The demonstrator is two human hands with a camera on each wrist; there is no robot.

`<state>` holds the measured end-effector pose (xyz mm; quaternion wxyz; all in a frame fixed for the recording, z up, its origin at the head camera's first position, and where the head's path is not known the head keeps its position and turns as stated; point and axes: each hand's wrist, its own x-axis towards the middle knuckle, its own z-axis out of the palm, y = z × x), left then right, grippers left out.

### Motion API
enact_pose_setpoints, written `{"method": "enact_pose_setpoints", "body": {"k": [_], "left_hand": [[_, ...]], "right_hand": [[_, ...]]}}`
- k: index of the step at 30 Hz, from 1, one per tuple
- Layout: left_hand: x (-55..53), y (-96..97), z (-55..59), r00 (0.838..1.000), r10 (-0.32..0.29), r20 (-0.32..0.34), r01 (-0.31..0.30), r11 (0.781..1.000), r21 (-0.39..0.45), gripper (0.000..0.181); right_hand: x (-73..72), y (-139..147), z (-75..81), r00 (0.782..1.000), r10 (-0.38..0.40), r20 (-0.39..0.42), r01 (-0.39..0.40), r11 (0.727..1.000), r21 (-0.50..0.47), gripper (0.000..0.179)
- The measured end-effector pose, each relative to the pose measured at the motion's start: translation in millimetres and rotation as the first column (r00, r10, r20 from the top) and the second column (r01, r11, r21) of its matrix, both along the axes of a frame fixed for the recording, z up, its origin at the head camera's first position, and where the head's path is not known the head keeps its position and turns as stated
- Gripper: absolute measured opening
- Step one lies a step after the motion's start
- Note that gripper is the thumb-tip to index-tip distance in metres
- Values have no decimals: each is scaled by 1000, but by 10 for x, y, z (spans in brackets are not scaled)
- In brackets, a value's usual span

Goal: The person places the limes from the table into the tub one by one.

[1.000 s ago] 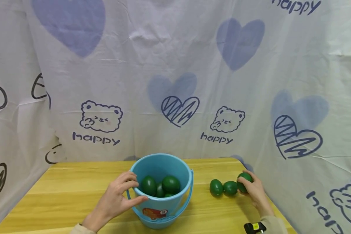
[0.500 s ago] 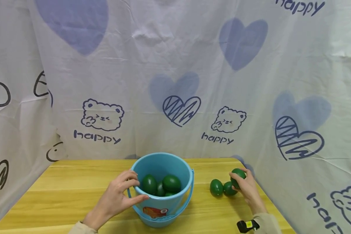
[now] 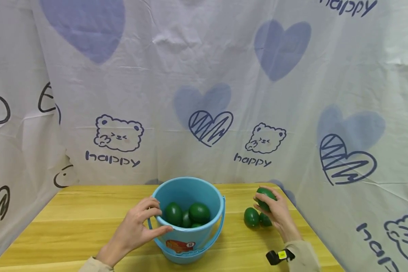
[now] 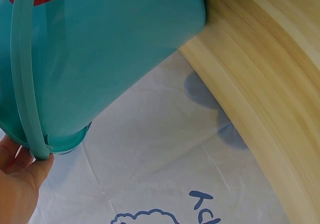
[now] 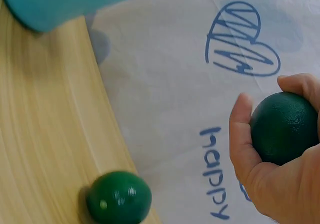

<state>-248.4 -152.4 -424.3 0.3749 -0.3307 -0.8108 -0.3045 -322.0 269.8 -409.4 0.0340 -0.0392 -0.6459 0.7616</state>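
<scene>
A light blue bucket (image 3: 187, 192) stands on the table with several dark green avocados (image 3: 199, 214) inside. At its left side my left hand (image 3: 136, 223) grips the rim, the thumb toward the front; in the left wrist view its fingers sit by the handle joint (image 4: 41, 151). To the bucket's right, my right hand (image 3: 279, 213) holds an avocado (image 3: 265, 196) above the table, fingers and thumb curled round it, as the right wrist view also shows. Below it lie two avocados, one in plain sight (image 3: 251, 217) and another (image 3: 265, 220) partly hidden by the hand.
The wooden table (image 3: 98, 215) reaches back to a white cloth (image 3: 163, 151) printed with hearts and bears. More of this cloth hangs close along the right and left sides. The bucket's handle (image 3: 221, 226) hangs down over its front and right.
My right hand has lifted the avocado from the right end of the row and carried it left and up, over the other two. My left hand stays at the bucket's rim.
</scene>
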Motion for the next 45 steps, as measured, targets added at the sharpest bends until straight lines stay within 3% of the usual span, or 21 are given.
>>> {"method": "enact_pose_setpoints", "body": {"k": [12,24,38,45], "left_hand": [[3,-7,-8,1000,-3,15,3,1000,4,32],[3,-10,-1,1000,-5,17,5,1000,2,33],[3,-28,-2,999,13,48,-13,1000,-4,35],[-11,-5,-14,1000,2,6,-2,1000,-3,33]], "right_hand": [[43,-323,161,998,58,-29,-53,987,155,55],[91,-606,221,990,116,-81,-101,981,168,48],[79,-856,345,966,235,-111,-204,950,238,50],[73,-936,397,959,252,-127,-220,950,222,50]]}}
